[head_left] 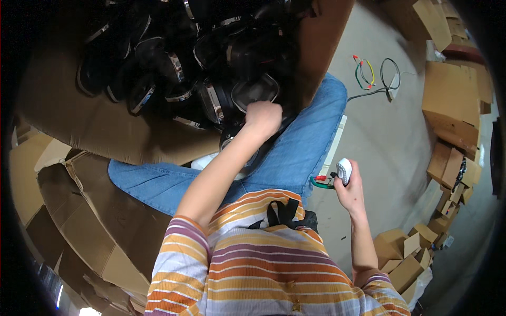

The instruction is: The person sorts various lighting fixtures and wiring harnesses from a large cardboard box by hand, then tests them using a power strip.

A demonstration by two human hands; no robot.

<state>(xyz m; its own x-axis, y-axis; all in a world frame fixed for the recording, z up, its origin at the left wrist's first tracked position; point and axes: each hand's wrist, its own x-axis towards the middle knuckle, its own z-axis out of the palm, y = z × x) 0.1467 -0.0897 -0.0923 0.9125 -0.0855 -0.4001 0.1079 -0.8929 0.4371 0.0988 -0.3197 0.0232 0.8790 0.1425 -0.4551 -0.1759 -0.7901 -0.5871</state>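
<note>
My left hand [265,117] reaches over my lap with its fingers curled at the lower edge of a black rounded piece with a silver rim [256,92]; its fingertips are partly hidden. Around that piece, several similar black pieces with shiny silver bands [213,102] lie in a large cardboard box [174,142]. Over at the right, beside my thigh, my right hand [350,194] is closed round a small white oval device [344,171]. Next to its fingers are a green wire [322,185] and a red connector [320,178].
On the grey floor to the right lie a looped black cable [391,73] and yellow and green wires with red ends [363,71]. Cardboard boxes [453,95] line the right side. More cardboard [95,210] stands at the left. A white strip [336,142] runs beside my leg.
</note>
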